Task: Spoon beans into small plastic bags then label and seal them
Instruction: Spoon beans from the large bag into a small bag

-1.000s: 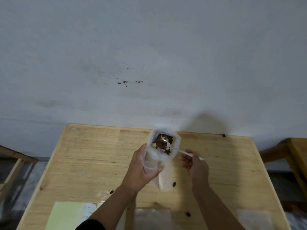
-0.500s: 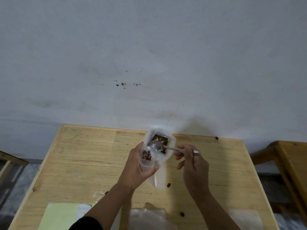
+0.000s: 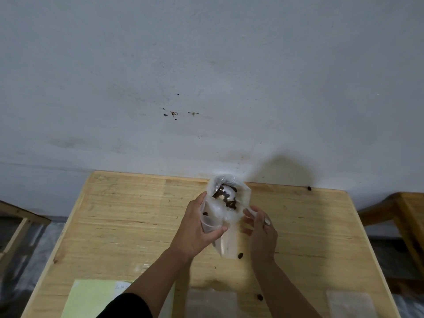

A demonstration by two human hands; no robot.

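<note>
Left hand [image 3: 197,228] grips the small plastic bag [image 3: 226,237], its long axis tilted, mouth up and away, beside the bean bag [image 3: 229,193]. Right hand [image 3: 260,226] pinches the spoon [image 3: 266,221], bowl apparently sunk among the beans [image 3: 226,197]. Scoop sits just beyond both hands; the right is nearer, so the next lift runs toward the left

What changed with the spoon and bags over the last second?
The right hand carried the spoon from the bean bag over the small bag, where beans dropped in, then back into the bean bag; its bowl is now hidden among the beans. The left hand kept gripping the small bag. Loose beans and flat bags on the table stayed.
</note>
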